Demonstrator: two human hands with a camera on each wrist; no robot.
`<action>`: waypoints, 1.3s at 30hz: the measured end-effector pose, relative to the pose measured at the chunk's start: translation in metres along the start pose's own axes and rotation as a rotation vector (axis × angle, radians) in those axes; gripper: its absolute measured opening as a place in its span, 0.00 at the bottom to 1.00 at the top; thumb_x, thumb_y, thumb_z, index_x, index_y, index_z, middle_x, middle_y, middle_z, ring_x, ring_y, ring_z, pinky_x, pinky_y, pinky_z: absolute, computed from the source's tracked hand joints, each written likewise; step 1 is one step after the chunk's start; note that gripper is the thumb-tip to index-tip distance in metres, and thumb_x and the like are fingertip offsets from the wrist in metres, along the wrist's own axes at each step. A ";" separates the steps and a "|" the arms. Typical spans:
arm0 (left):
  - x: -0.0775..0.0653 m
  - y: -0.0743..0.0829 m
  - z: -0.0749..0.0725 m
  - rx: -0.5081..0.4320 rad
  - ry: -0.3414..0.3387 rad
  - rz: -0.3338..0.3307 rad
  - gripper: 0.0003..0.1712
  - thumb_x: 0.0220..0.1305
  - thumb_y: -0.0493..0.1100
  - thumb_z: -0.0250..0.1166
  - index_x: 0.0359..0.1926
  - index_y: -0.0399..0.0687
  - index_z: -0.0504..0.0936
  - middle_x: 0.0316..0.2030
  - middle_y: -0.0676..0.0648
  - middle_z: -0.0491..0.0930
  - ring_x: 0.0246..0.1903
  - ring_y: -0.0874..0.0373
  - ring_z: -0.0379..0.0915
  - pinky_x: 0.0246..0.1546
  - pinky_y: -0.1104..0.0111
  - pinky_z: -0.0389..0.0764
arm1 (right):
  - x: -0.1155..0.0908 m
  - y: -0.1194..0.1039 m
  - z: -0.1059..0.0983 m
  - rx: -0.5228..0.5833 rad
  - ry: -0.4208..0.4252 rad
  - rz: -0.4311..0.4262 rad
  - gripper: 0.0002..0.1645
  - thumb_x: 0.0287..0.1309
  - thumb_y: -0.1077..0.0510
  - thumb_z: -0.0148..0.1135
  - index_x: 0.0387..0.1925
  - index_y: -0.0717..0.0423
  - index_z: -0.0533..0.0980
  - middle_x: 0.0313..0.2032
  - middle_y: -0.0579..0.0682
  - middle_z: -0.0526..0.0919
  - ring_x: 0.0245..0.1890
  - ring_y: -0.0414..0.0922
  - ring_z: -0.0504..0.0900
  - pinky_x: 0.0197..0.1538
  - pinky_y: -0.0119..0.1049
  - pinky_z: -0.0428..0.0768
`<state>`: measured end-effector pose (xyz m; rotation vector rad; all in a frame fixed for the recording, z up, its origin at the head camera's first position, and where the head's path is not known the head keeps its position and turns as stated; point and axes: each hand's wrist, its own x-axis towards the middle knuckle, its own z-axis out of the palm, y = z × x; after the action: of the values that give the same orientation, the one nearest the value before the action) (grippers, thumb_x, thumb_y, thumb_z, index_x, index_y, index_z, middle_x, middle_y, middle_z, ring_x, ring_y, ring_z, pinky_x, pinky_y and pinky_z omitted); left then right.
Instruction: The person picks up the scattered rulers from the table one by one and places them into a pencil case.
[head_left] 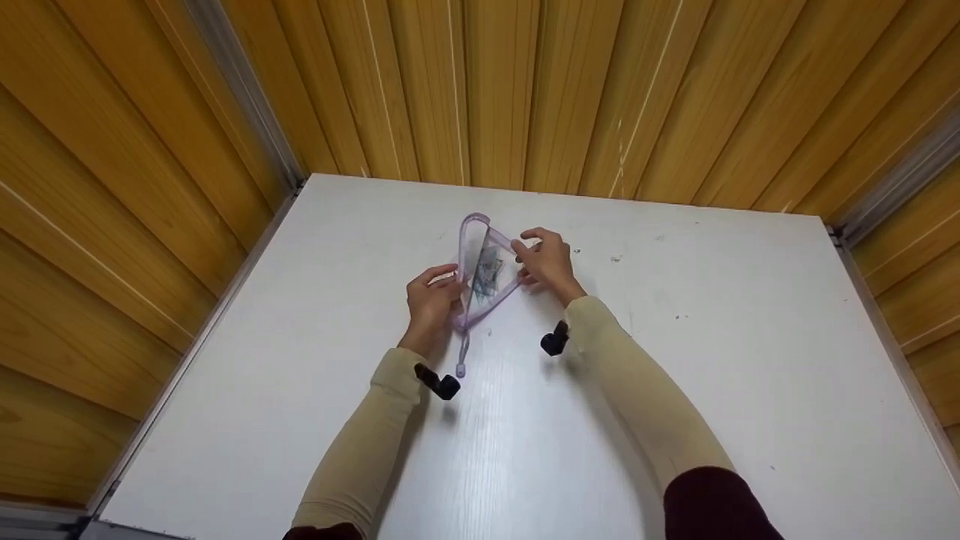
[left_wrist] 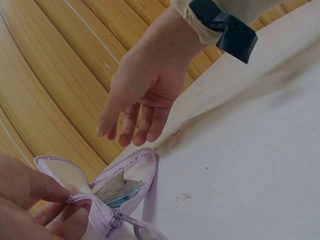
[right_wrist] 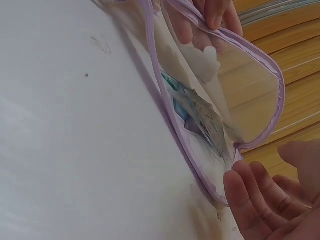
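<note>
A see-through zip pouch [head_left: 491,306] with lilac edging stands opened wide on the white table. My left hand [head_left: 433,300] pinches its left edge between thumb and fingers. Inside lie several crumpled paper pieces [right_wrist: 200,117], grey-brown and blue-green, also visible through the opening in the left wrist view. A zip pull with a lilac loop [left_wrist: 145,227] hangs from the corner near my left hand. My right hand [head_left: 547,262] hovers beside the pouch's right edge, fingers loosely bent and holding nothing; in the left wrist view, its fingertips are apart from the rim.
The white table [head_left: 750,360] bears small dark marks and scuffs. Wood-patterned panels [head_left: 495,90] rise behind it and at both sides. A small black camera mount [head_left: 555,341] sticks out from the right sleeve, and another black mount [head_left: 442,384] from the left.
</note>
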<state>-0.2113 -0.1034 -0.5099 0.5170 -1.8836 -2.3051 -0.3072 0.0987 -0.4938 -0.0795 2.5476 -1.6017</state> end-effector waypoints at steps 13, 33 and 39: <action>-0.001 0.001 0.000 0.014 -0.002 0.008 0.18 0.61 0.28 0.71 0.52 0.39 0.86 0.41 0.41 0.88 0.35 0.50 0.84 0.27 0.69 0.80 | -0.012 0.010 -0.043 -0.174 0.088 -0.154 0.27 0.70 0.44 0.63 0.63 0.54 0.77 0.45 0.56 0.86 0.43 0.52 0.86 0.43 0.44 0.84; -0.002 0.005 0.008 0.172 0.001 0.044 0.15 0.63 0.29 0.68 0.49 0.45 0.88 0.42 0.43 0.89 0.37 0.49 0.85 0.28 0.67 0.82 | -0.037 0.043 -0.116 -0.313 0.090 -0.203 0.34 0.70 0.41 0.63 0.70 0.51 0.70 0.59 0.61 0.80 0.59 0.60 0.78 0.62 0.55 0.76; -0.003 0.003 0.011 0.179 -0.012 0.055 0.18 0.63 0.28 0.68 0.53 0.41 0.86 0.43 0.40 0.89 0.41 0.48 0.86 0.30 0.67 0.83 | -0.043 0.058 -0.137 -0.318 0.111 -0.201 0.35 0.70 0.40 0.62 0.71 0.52 0.70 0.58 0.63 0.81 0.57 0.61 0.79 0.61 0.56 0.76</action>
<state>-0.2130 -0.0932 -0.5046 0.4647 -2.0942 -2.1228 -0.2817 0.2512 -0.4840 -0.2941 2.9428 -1.2745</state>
